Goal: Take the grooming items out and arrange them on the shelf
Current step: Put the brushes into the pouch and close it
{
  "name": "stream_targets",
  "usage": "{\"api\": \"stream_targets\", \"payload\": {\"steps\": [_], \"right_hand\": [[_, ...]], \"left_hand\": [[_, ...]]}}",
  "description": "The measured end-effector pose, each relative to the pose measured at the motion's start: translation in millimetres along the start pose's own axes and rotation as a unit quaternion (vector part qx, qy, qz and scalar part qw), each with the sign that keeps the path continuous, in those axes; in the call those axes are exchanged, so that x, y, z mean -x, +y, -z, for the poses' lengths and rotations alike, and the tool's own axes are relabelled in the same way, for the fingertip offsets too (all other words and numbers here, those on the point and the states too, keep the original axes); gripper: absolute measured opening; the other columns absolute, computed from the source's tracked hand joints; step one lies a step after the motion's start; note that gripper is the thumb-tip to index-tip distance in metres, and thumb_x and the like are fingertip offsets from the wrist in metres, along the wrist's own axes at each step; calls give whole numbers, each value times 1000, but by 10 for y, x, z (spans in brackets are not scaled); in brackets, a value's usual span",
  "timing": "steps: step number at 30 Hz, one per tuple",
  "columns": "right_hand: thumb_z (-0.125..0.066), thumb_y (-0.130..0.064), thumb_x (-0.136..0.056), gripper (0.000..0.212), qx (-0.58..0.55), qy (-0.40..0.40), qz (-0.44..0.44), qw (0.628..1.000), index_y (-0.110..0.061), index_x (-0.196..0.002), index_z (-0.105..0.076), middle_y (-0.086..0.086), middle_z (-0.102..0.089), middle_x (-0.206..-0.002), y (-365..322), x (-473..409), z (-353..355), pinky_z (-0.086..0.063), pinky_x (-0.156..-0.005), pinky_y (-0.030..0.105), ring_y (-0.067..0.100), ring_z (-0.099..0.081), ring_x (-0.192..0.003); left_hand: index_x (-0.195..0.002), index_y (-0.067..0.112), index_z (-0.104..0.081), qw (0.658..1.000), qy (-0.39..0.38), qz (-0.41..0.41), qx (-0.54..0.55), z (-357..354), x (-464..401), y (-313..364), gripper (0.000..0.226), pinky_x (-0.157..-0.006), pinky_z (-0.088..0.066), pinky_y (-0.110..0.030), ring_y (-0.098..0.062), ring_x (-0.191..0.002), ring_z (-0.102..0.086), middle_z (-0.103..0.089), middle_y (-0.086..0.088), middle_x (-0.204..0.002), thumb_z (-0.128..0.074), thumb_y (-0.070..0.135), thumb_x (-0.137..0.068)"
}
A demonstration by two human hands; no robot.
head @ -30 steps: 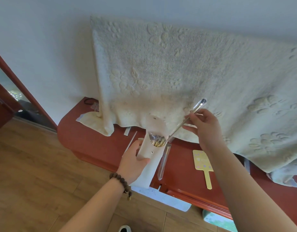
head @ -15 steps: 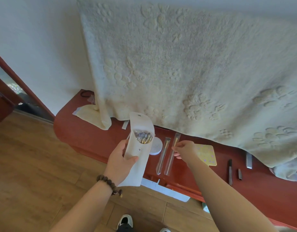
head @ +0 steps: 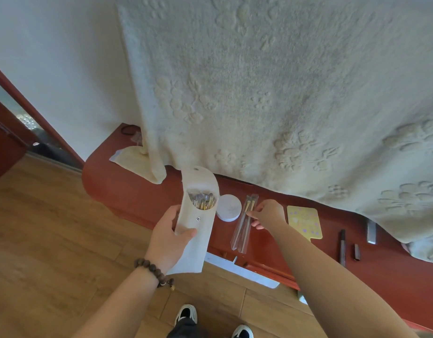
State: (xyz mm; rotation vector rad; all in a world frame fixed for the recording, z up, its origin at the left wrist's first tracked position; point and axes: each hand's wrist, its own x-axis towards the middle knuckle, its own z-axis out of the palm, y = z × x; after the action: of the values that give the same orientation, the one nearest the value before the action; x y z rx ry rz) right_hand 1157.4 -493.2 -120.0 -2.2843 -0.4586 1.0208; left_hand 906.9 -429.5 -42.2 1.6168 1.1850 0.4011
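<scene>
While the left hand (head: 170,236) grips the open pouch (head: 197,220) upright over the shelf's (head: 127,191) near edge, tools (head: 202,200) showing inside, the right hand (head: 268,214) pinches sleeved tools (head: 242,230) lying on the shelf, between a round compact (head: 229,207) and a yellow mirror (head: 304,222).

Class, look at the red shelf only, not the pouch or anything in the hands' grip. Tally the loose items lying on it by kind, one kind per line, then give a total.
Clear-sleeved tools: 2
Round white disc: 1
Yellow paddle mirror: 1
Dark pencil: 1
Dark cap: 1
Silver bar: 1
Black hair tie: 1
Total: 8
</scene>
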Motion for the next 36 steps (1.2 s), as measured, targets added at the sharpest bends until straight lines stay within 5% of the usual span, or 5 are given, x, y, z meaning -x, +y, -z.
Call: {"api": "stream_targets", "payload": {"steps": [4,10,14,22,36], "right_hand": [[-75,-30,-79,30,-79,66,53,993,-10,-94,-59,9,-67,-60,-104,133,126,-60,-67,46,27,-66,-52],[-65,-45,-82,59,-330,-86,150,928,-23,-131,-43,11,-66,-110,-644,632,454,-57,-83,40,27,-70,-95],[-65,-38,-83,56,-433,-88,172,880,-17,-130,-46,13,-67,-112,-805,808,725,-55,-82,38,26,-68,-98],[-69,-6,-83,9,-303,39,316,898,-3,-90,-74,19,-73,-91,-903,1354,1160,-58,-78,37,23,-67,-82],[-68,1,-83,16,-181,49,411,892,-10,-91,-76,1,-76,-91,-808,1562,1163,-52,-85,21,15,-70,-92]], "left_hand": [[-112,30,-52,1000,-21,-7,-4,-3,-21,47,40,-65,-48,-19,-8,-90,-63,-65,10,-101,-69,9,-82],[-116,31,-54,994,-98,-42,-11,-83,-48,235,44,-82,-55,-32,-10,-98,-64,-67,10,-106,-70,9,-81],[-114,32,-56,989,-135,-63,2,-154,-40,379,46,-85,-56,-34,-5,-94,-66,-70,9,-103,-71,6,-80],[-115,29,-60,981,-166,-71,73,-241,-21,697,49,-84,-56,-47,-16,-95,-69,-71,4,-105,-77,13,-72],[-113,8,-62,946,-256,-45,194,-106,-8,1398,35,-67,-58,-37,-29,-87,-71,-73,-13,-99,-71,6,-79]]}}
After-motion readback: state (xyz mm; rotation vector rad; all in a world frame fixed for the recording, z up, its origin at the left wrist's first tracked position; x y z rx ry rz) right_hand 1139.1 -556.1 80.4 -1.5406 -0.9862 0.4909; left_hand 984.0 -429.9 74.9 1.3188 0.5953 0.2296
